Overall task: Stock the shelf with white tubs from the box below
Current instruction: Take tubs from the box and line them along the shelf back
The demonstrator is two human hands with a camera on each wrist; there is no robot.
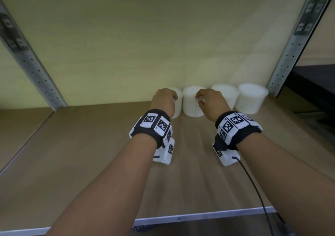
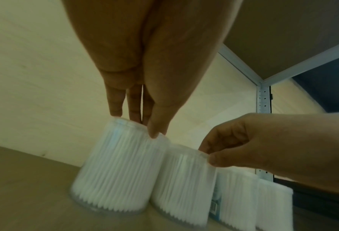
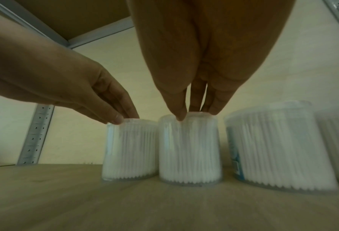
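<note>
Several white tubs of cotton swabs stand in a row at the back of the wooden shelf (image 1: pixel 90 154). My left hand (image 1: pixel 171 98) grips the top of the leftmost tub (image 1: pixel 178 107) from above, thumb on the front rim and fingers behind, as the left wrist view shows for the hand (image 2: pixel 137 125) and tub (image 2: pixel 115 168). My right hand (image 1: pixel 200 98) holds the second tub (image 1: pixel 192 107) the same way by its lid; the right wrist view shows this hand (image 3: pixel 195 114) and tub (image 3: pixel 189 150). Both tubs stand upright on the board, side by side.
Two more tubs (image 1: pixel 226 94) (image 1: pixel 252 98) stand to the right, reaching the right metal upright (image 1: pixel 290 50). A left upright (image 1: pixel 36 72) stands at the back left. The board left of the tubs and in front of them is bare. A cable (image 1: pixel 253 185) hangs from my right wrist.
</note>
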